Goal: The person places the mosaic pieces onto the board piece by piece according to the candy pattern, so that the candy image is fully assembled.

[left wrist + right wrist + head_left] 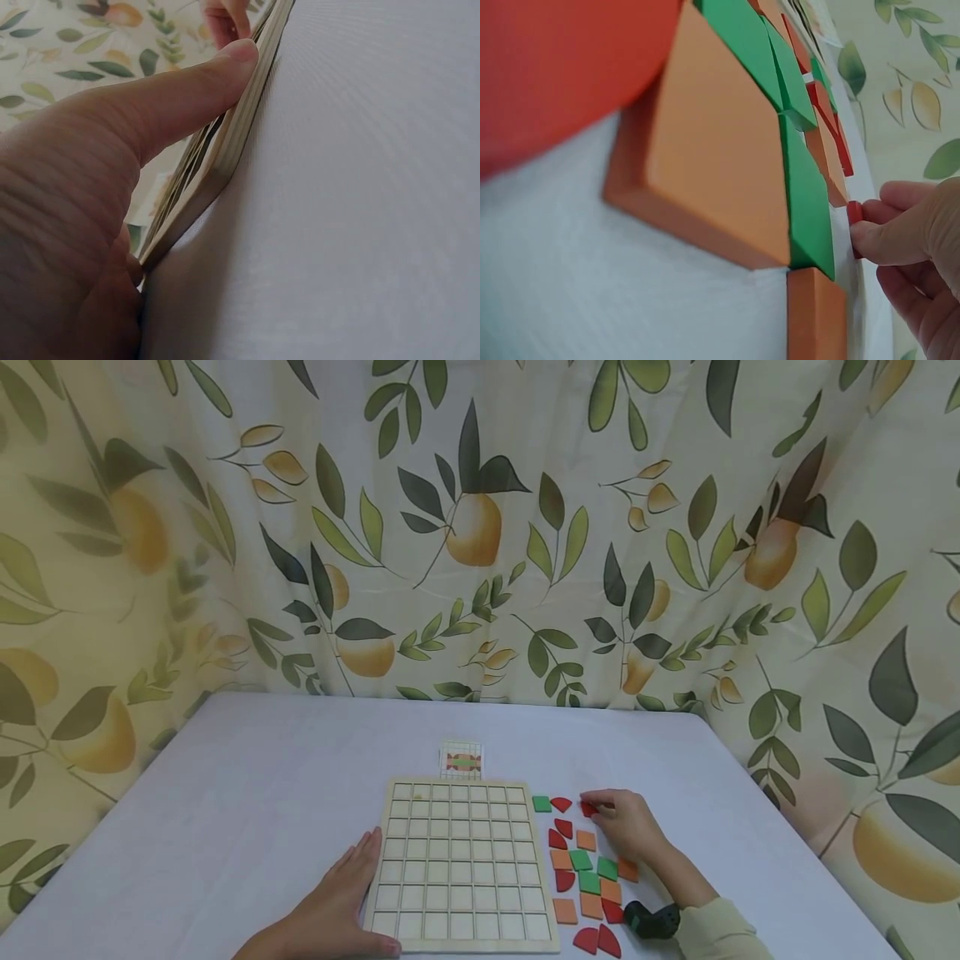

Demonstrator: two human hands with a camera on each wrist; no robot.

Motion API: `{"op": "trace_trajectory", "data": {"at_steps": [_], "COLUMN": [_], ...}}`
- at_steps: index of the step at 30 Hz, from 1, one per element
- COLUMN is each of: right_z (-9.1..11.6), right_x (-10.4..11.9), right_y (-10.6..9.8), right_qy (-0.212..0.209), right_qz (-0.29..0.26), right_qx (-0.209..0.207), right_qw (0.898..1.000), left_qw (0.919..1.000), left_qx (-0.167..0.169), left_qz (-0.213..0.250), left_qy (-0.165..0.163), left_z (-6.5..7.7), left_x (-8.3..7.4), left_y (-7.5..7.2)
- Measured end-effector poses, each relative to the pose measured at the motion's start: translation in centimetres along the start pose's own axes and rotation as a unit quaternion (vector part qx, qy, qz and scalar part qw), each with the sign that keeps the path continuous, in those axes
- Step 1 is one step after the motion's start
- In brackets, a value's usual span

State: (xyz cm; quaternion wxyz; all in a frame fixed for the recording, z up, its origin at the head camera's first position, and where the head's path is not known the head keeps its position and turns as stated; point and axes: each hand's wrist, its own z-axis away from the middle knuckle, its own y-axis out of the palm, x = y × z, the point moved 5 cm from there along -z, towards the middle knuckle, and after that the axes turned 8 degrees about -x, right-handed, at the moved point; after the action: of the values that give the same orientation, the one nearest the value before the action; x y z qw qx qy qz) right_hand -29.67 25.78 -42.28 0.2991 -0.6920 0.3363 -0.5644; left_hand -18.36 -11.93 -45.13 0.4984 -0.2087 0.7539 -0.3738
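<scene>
A wooden grid board (459, 852) with bare square cells lies on the white table. Along its left edge stretch the straight fingers of my left hand (337, 893), its thumb against the near edge. The left wrist view shows that thumb (199, 94) lying on the board's rim (225, 154). Beyond the board's far right corner, my right hand (630, 822) pinches a small red block (588, 808) between thumb and fingers, low over the table. In the right wrist view only part of this red block (855, 217) shows at the fingertips.
Right of the board lie several flat blocks: orange squares (591, 906), green pieces (588, 882) and red rounded pieces (587, 940). A small pattern card (462, 761) lies behind the board. The right wrist carries a black device (651, 920). A leaf-print curtain (480, 568) hangs behind the table.
</scene>
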Motion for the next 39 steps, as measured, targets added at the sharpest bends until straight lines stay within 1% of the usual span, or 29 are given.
{"op": "trace_trajectory", "data": {"at_steps": [7,12,15,19,24,28,31,34,39], "right_z": [0.0,0.3,0.3,0.3,0.5,0.5,0.5,0.5,0.4], "right_x": [0.0,0.1,0.1,0.1,0.3,0.4,0.5,0.9,2.0], "right_y": [-0.1,-0.3,-0.4,-0.3,-0.3,-0.2,-0.2,0.0,0.5], "right_qy": [0.001,0.041,0.069,0.084,0.071,0.062,0.064,0.068,0.062], "right_qz": [0.0,0.0,-0.012,-0.015,-0.015,-0.011,-0.013,-0.024,-0.031], "right_qx": [-0.003,-0.013,-0.024,-0.042,-0.059,-0.064,-0.064,-0.06,-0.041], "right_qw": [1.0,0.999,0.997,0.995,0.996,0.996,0.996,0.996,0.997], "left_qw": [1.0,0.9999,0.9999,0.9999,0.9999,0.9999,0.9999,0.9997,0.9998], "left_qx": [0.002,0.007,0.007,0.001,-0.001,-0.001,0.0,0.001,-0.001], "left_qz": [0.006,0.007,0.007,0.007,0.011,0.011,0.016,0.023,0.018], "left_qy": [-0.003,-0.012,-0.014,-0.007,-0.009,-0.005,-0.003,-0.006,-0.002], "left_z": [-0.1,0.0,0.0,-0.1,-0.1,-0.1,-0.1,-0.1,-0.1], "left_x": [-0.2,-0.1,0.0,0.1,0.2,0.1,0.0,-0.1,0.0], "left_y": [-0.1,0.0,0.0,0.1,0.2,0.2,0.1,0.0,0.0]}}
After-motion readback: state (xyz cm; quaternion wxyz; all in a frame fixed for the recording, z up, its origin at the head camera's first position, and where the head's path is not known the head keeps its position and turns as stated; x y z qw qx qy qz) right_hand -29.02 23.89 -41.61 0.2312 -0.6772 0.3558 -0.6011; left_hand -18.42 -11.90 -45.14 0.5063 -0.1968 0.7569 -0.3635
